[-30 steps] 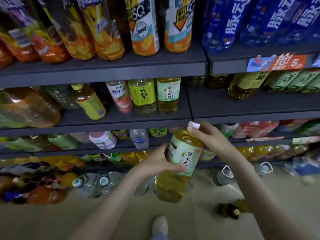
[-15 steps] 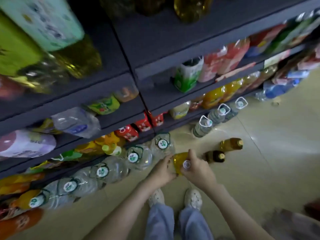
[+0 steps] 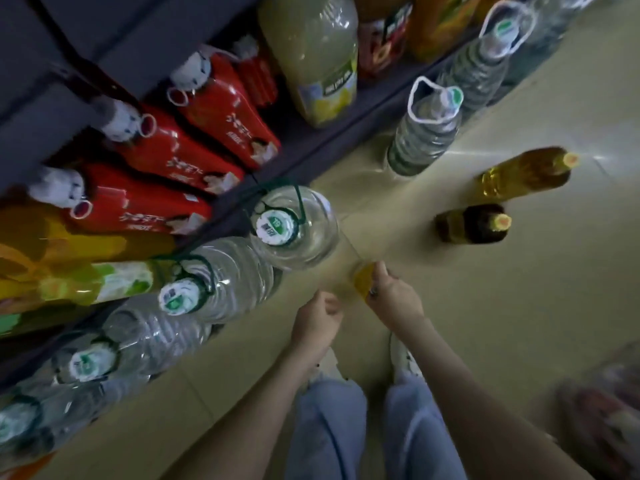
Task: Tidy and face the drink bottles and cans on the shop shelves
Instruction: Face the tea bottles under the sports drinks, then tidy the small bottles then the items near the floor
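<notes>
So the view was pointing pretty much straight down at the beige floor in front of the bottom shelf, and I'll use the big clear water jug with the green handle and white-green cap as my reference. The yellow tea bottle was just to the lower right of that jug, low over the floor, and the right hand had its fingers wrapped around the top of it. It was too blurry to say whether the bottle's base was actually on the floor. The left hand sat right below the jug, just beside the bottle, fingers curled in, but honestly I couldn't tell if it was gripping the bottle or only next to it. Further right of the jug, 2 more bottles stood on the floor well apart from the hands: a dark bottle with a yellow cap, and beyond it a golden bottle. Up and right of the jug was a ribbed water bottle with a white handle. Up and left of the jug, red drink packs sat on the shelf, with more water jugs lined up to its lower left.
</notes>
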A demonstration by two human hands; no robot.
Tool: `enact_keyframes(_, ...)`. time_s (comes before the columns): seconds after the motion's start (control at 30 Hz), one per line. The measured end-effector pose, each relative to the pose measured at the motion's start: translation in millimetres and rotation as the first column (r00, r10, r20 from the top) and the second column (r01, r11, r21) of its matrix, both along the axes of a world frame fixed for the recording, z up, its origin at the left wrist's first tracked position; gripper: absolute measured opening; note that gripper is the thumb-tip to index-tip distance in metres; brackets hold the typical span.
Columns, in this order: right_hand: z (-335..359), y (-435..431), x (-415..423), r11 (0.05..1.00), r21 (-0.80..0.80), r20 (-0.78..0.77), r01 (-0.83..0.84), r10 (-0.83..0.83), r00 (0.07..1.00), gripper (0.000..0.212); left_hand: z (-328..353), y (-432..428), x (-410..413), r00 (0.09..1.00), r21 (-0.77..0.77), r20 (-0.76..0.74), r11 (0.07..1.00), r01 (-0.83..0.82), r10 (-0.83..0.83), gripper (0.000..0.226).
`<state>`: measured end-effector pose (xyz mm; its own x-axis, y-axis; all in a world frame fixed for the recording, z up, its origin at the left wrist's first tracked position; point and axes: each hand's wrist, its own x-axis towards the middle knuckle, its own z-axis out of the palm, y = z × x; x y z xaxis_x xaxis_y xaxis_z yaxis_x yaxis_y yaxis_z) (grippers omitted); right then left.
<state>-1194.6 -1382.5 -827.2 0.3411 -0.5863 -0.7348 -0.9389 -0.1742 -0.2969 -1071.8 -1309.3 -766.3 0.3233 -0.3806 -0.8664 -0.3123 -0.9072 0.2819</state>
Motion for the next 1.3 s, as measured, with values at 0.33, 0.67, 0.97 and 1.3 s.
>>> enact_keyframes(0.33, 32, 6, 23, 0.986, 0.113, -0.15, 0.118, -0.101, 0.984, 0.053, 37, -2, 33, 0.995, -0.056, 0.001, 0.993, -0.104, 0.104, 0.023)
enact_keyframes(0.67, 313, 1, 112, 0.984, -0.126, 0.465, 0.125, -0.053, 0.884, 0.031, 273, -9, 85, 0.836, -0.419, 0.053, 0.772, -0.478, 0.546, 0.008)
enact_keyframes(0.97, 529, 41, 214, 0.981, -0.174, 0.843, 0.091, 0.1, 0.529, 0.013, 467, 50, 148, 0.582, -0.798, -0.018, 0.339, -0.499, 0.813, 0.02)
enact_keyframes(1.3, 642, 105, 300, 0.987, -0.155, 0.895, -0.035, 0.155, 0.417, 0.024, 581, 100, 239, 0.315, -0.96, -0.052, 0.039, -0.276, 0.948, 0.029)
